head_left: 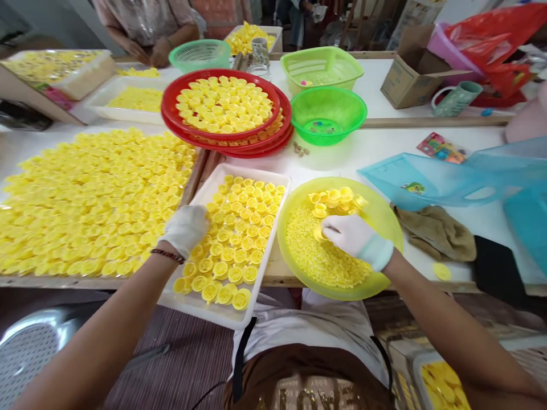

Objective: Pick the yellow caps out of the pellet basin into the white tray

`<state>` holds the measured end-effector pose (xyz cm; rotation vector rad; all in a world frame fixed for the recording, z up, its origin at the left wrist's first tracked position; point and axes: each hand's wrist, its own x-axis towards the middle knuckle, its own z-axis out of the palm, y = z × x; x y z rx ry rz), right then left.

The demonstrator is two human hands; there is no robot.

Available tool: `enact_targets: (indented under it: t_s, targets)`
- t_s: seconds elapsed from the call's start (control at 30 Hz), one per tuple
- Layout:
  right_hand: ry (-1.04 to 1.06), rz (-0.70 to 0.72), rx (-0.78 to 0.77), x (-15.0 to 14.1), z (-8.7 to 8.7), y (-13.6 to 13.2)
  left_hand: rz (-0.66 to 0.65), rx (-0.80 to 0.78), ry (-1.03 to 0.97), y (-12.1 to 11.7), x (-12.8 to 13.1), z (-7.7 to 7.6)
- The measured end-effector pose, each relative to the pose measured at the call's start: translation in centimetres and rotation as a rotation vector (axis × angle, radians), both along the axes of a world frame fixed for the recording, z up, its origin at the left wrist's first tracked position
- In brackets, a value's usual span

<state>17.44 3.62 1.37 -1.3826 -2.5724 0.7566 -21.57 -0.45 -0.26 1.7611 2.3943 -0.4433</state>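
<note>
My right hand [352,236], in a white glove, pinches a small yellow plastic cup [318,233] over a yellow bowl [388,228]. Small pale-yellow pellets [316,265] fill much of that bowl, and several more yellow cups [337,196] lie together on its far side. At the left edge of a white tray [270,250], my gloved left hand [186,228] has its fingers curled together; what they hold, if anything, is hidden. Inside the tray, round yellow cups [235,256] stand in rows, their open tops showing patterned insides.
Many yellow cups [94,205] cover the table at left. Stacked red trays [171,122] hold more beyond the white tray. Green basins [329,117], a cardboard box [399,85], a mug [459,99], blue plastic holders [427,176] and a brown cloth [436,230] stand around. Another person [147,28] works opposite.
</note>
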Motion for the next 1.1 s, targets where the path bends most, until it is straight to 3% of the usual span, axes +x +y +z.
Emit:
enact_targets:
  t_s: [0.13, 0.27, 0.4, 0.5, 0.67, 0.8, 0.97, 1.1]
  targets:
    - [-0.007, -0.058, -0.001, 1.3, 0.3, 0.1, -0.066, 0.030, 0.009, -0.3, -0.2, 0.5]
    - [-0.205, 0.001, -0.044, 3.4, -0.9, -0.5, -0.059, 0.110, 0.061, -1.3, 2.3, 2.7]
    - [-0.197, 0.133, -0.137, 3.2, -1.9, -1.9, -0.433, 0.330, -0.228, -1.7, 8.0, 4.0]
    - [-0.144, 0.149, -0.171, 2.5, -2.0, -2.3, -0.633, 0.398, -0.492, -1.0, 13.6, 3.2]
    - [-0.036, 0.136, -0.228, 2.6, -2.1, -2.4, -0.827, 0.350, -0.645, 1.1, 20.7, 1.6]
    - [0.078, 0.068, -0.190, 3.7, -1.5, -2.5, -0.836, 0.355, -0.658, 1.8, 21.6, 1.1]
    - [0.259, 0.004, 0.010, 2.9, -0.5, -2.4, -0.845, 0.328, -0.620, 1.4, 20.6, 0.4]
    - [0.335, 0.005, 0.076, 2.1, -1.0, -2.1, -0.854, 0.366, -0.593, 1.1, 20.4, -0.2]
